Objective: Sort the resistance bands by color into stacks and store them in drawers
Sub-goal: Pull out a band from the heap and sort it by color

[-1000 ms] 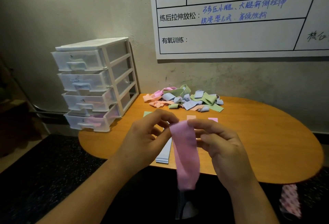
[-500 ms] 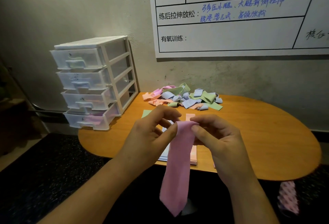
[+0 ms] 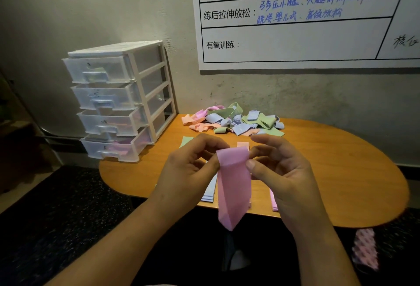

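Observation:
A pink resistance band [image 3: 234, 185] hangs flat above the table's near edge. My left hand [image 3: 188, 169] pinches its top left corner and my right hand [image 3: 279, 172] pinches its top right corner. A mixed pile of bands [image 3: 231, 122], pink, peach, green and blue, lies at the back of the table. Beneath my hands lie flat sorted stacks: a blue stack [image 3: 209, 192], a pink stack [image 3: 273, 201], a green band [image 3: 186, 141] and a peach band [image 3: 242, 144], all partly hidden. A white drawer unit [image 3: 118, 101] with clear drawers stands at the table's left end.
The oval wooden table [image 3: 336, 167] stands against a grey wall. A white board with handwriting [image 3: 306, 17] hangs above it. Dark speckled floor [image 3: 56, 217] lies to the left. The bottom drawer [image 3: 113, 147] shows pink inside. A pink patterned object [image 3: 366, 249] sits below the table's right edge.
Both hands have spread the top of the pink band wider. The band now hangs straighter and flatter, with its lower end risen closer to the table edge.

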